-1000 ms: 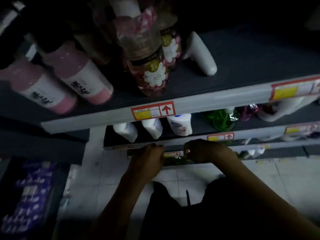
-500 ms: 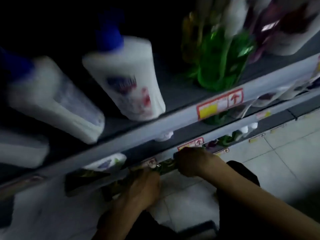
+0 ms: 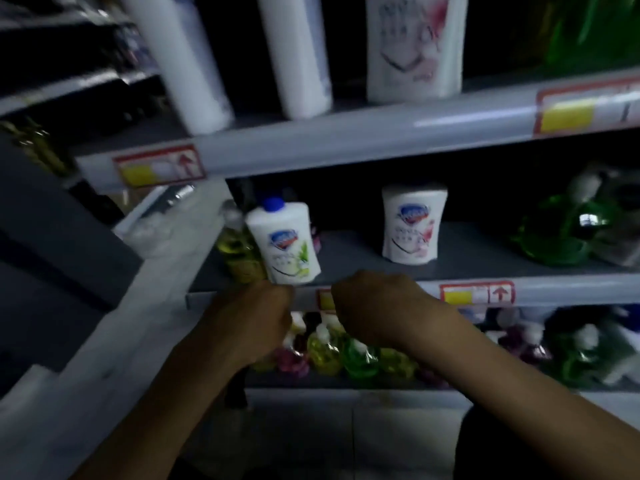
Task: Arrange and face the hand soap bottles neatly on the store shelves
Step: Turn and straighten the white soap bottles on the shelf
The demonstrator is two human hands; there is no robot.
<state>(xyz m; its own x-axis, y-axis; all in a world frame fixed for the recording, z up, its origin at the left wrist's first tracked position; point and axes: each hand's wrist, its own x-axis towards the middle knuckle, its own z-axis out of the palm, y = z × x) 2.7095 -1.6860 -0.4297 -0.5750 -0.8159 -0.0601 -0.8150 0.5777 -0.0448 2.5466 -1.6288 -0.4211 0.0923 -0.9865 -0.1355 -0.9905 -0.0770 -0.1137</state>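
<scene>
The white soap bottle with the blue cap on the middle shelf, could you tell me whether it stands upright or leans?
Leaning. The white soap bottle with the blue cap tilts top-left, unlike the upright white bottle beside it.

We note dim light, grey metal shelving (image 3: pixel 346 140) with pale front edges, and a pale tiled floor (image 3: pixel 346 427) below.

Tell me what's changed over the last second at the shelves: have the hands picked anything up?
Mostly the view moved: the head dropped, so the middle shelf with its two white soap bottles now faces the camera. The left hand and right hand stay curled at that shelf's front edge, close together. Whether either holds anything is hidden. No bottle visibly moved.
</scene>
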